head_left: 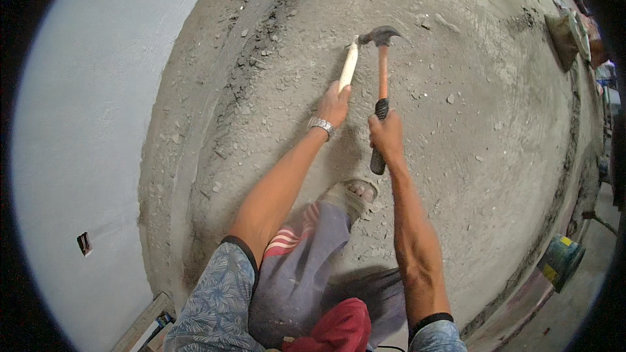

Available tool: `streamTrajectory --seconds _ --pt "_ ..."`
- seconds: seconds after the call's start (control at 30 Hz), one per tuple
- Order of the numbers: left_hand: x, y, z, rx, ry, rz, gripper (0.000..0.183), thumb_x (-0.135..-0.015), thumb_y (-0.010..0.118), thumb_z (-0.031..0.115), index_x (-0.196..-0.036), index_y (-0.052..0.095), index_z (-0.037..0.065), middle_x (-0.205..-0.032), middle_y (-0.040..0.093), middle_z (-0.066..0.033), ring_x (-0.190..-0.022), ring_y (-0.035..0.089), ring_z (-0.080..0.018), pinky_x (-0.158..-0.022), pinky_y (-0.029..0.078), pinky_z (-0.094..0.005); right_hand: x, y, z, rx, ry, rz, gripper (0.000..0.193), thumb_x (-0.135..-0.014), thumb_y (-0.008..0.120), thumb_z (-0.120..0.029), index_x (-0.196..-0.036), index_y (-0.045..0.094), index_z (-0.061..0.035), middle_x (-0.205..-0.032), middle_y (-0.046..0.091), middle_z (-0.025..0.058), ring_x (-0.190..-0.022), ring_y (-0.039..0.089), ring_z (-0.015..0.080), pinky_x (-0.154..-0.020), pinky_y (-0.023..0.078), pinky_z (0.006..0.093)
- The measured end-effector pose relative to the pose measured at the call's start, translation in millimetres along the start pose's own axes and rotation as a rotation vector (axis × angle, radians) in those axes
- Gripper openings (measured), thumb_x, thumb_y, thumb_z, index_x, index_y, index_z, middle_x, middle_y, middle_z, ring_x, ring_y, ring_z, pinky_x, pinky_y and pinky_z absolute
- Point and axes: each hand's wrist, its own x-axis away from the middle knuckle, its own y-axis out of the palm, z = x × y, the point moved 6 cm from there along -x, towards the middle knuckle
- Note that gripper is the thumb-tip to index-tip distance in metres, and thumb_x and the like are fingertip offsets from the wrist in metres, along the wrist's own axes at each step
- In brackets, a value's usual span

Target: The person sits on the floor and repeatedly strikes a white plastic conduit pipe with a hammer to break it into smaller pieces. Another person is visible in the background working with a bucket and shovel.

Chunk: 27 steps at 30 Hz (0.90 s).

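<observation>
My right hand is wrapped round the black grip of a claw hammer with an orange-brown shaft and a dark head. The claw points right, and the striking face is at the far end of a pale wooden handle. Whether the two touch I cannot tell. That handle is gripped in my left hand, a metal watch on the wrist. A small dark piece shows at the handle's far end, but its kind is unclear. Below the hands is a rough grey concrete floor.
A pale wall rises on the left, with a small opening in it. Broken rubble lines a groove along it. My sandalled foot stands close below the hands. A sack and a green container are at the right.
</observation>
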Motion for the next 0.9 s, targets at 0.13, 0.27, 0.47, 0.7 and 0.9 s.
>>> streamTrajectory --seconds 0.13,0.27,0.47,0.7,0.9 --pt "3 -11 -5 0.032 -0.007 -0.003 0.038 -0.094 0.045 0.037 -0.103 0.054 0.001 -0.089 0.061 -0.0228 -0.085 0.059 -0.0393 -0.073 0.045 -0.0457 4 -25 -23 -0.117 -0.017 0.016 0.017 -0.082 0.058 -0.012 -0.085 0.048 0.0013 -0.058 0.053 0.0058 -0.044 0.055 0.0169 -0.04 0.045 0.0336" --pt "6 -13 0 -0.027 -0.015 -0.013 0.038 -0.093 0.046 0.037 -0.103 0.054 0.001 -0.089 0.061 -0.0236 -0.084 0.059 -0.0401 -0.073 0.045 -0.0461 22 -31 -45 -0.387 -0.163 0.224 0.013 -0.082 0.057 -0.009 -0.082 0.046 -0.0028 -0.057 0.05 0.0023 -0.043 0.051 0.0138 -0.04 0.042 0.0315" --pt "2 -12 -2 -0.128 0.114 0.056 0.042 -0.094 0.044 0.04 -0.107 0.052 0.001 -0.083 0.06 -0.0202 -0.077 0.059 -0.0372 -0.07 0.045 -0.0461 0 12 9 -0.175 -0.029 0.054 0.014 -0.081 0.058 -0.008 -0.083 0.046 -0.0019 -0.057 0.049 0.0025 -0.043 0.051 0.0138 -0.038 0.042 0.0313" --pt "-8 -15 27 -0.117 0.144 0.002 0.043 -0.094 0.045 0.04 -0.109 0.053 0.001 -0.1 0.061 -0.0255 -0.092 0.058 -0.0421 -0.079 0.045 -0.0472 15 -34 -27 -0.336 -0.015 0.105 0.013 -0.082 0.058 -0.01 -0.081 0.046 -0.0039 -0.059 0.049 0.001 -0.042 0.049 0.0119 -0.038 0.041 0.0294" --pt "-38 -15 13 -0.085 0.003 -0.005 0.044 -0.094 0.044 0.04 -0.111 0.054 0.001 -0.099 0.062 -0.0234 -0.092 0.059 -0.0407 -0.08 0.045 -0.0457 15 -42 -72 -0.529 -0.239 0.346 0.015 -0.083 0.06 -0.011 -0.085 0.047 -0.0036 -0.062 0.051 0.0021 -0.045 0.05 0.0121 -0.041 0.042 0.0288"
